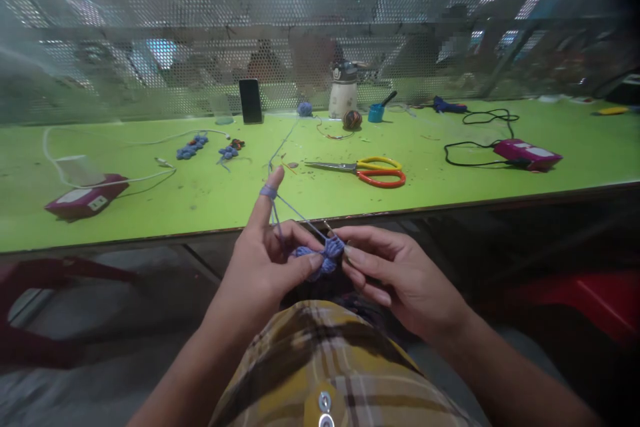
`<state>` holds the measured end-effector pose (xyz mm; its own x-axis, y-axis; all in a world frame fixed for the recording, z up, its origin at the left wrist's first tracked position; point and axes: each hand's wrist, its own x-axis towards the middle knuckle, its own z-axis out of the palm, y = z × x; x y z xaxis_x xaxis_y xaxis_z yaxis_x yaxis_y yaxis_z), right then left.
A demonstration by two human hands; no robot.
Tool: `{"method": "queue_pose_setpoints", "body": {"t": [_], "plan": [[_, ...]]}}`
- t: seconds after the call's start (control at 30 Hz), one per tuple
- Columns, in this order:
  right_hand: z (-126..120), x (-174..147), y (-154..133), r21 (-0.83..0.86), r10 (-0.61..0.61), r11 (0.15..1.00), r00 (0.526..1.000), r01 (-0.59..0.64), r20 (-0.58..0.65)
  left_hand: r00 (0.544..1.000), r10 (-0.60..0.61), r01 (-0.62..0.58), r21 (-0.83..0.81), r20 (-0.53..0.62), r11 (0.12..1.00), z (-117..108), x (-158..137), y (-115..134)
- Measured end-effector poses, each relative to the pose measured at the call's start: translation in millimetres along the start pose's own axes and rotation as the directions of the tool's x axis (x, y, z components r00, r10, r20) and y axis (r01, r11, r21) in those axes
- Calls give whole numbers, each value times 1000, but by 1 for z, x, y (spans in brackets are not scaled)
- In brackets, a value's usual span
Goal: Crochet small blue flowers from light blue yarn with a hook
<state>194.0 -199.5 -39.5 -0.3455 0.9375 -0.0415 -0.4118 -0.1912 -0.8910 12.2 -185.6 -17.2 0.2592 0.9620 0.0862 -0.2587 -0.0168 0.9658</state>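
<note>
Just in front of the table edge, my left hand pinches a small piece of blue-purple crochet work between thumb and fingers. Its index finger points up, with yarn wrapped round it; a strand slants down from there to the work. My right hand is closed on a thin crochet hook, whose metal tip sticks out above the stitches; most of the hook is hidden by the fingers. From the raised finger the yarn also runs back over the table to a blue-purple yarn ball.
On the green table lie scissors with yellow and red handles, and two crocheted pieces. Behind stand a phone, a jug, a dark yarn ball and a blue cup. Magenta power boxes with cords flank them.
</note>
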Motion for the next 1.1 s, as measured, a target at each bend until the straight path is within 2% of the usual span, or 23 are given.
{"method": "queue_pose_setpoints", "body": {"t": [0.13, 0.23, 0.33, 0.43, 0.5, 0.53, 0.57, 0.63, 0.67, 0.73, 0.87, 1.1], "plan": [[-4, 6, -19, -347, -16, 938, 999, 30, 43, 999, 13, -24, 288, 41, 957, -1, 2, 4], [-4, 17, -26, -436, -26, 899, 1000, 25, 4, 992, 123, -107, 511, 3, 853, 2, 2, 5], [-2, 26, -19, -329, -31, 944, 998, 8, -63, 949, 308, -217, 573, -65, 790, 8, 0, -2], [5, 27, -6, -62, -29, 998, 993, 22, -115, 884, 443, -290, 570, -148, 769, 14, -3, -12], [11, 24, 2, 95, -59, 993, 987, 73, -148, 837, 490, -308, 530, -244, 790, 16, -3, -16], [13, 21, 5, 133, -81, 986, 983, 103, -162, 840, 459, -297, 464, -288, 835, 16, -2, -15], [16, 19, 7, 152, -106, 979, 979, 133, -174, 878, 373, -258, 359, -301, 897, 15, -1, -13], [19, 16, 9, 147, -147, 973, 971, 176, -186, 971, 117, -101, 86, -207, 991, 12, 3, -6], [19, 15, 9, 133, -160, 973, 969, 186, -187, 991, 5, -7, -14, -135, 1000, 9, 5, -1], [18, 14, 9, 94, -174, 977, 969, 192, -175, 993, -95, 87, -122, -67, 989, 4, 8, 5], [10, 13, 4, -10, -184, 983, 976, 184, -120, 986, -165, 156, -179, -36, 971, 0, 10, 10], [-4, 5, -8, -212, -198, 960, 979, 182, -55, 981, -193, 190, -254, 16, 948, 4, 7, 13]]}}
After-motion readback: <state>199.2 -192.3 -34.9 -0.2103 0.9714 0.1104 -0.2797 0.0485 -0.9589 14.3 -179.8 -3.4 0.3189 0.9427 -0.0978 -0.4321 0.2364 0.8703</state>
